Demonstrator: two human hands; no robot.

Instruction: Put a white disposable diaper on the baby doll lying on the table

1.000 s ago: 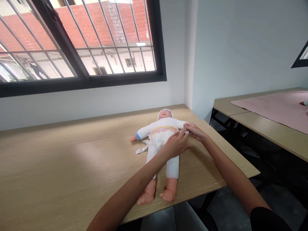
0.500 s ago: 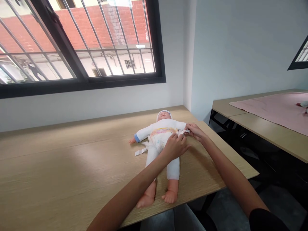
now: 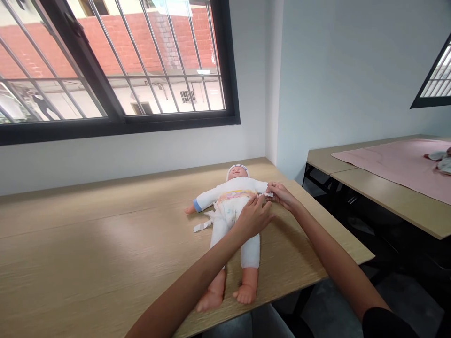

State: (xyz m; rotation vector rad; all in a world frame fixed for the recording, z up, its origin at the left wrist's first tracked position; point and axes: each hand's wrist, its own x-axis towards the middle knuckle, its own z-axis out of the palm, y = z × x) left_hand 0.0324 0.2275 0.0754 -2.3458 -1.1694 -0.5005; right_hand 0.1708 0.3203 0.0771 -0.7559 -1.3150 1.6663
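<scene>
A baby doll (image 3: 237,185) lies on its back on the wooden table, head toward the wall and bare feet toward me. It has a white body and cap. A diaper (image 3: 230,206) with a printed waistband covers its hips. On the doll's left-hand side in view, a loose white diaper tab (image 3: 203,226) sticks out over the table. My right hand (image 3: 283,195) pinches the diaper's other white tab, beside the doll's arm. My left hand (image 3: 255,216) reaches across the doll's leg, its curled fingers closed on the diaper's side edge; the fingertips are partly hidden.
The wooden table (image 3: 105,263) stands against the wall under a barred window (image 3: 158,61). Its right edge is close to my right forearm. Across a gap, another table (image 3: 394,195) bears a pink cloth (image 3: 398,162) with a small white item on it.
The view has shifted slightly, so the scene sits a little lower and to the left. Both hands stay at the same side of the diaper, with only slight finger movement.
</scene>
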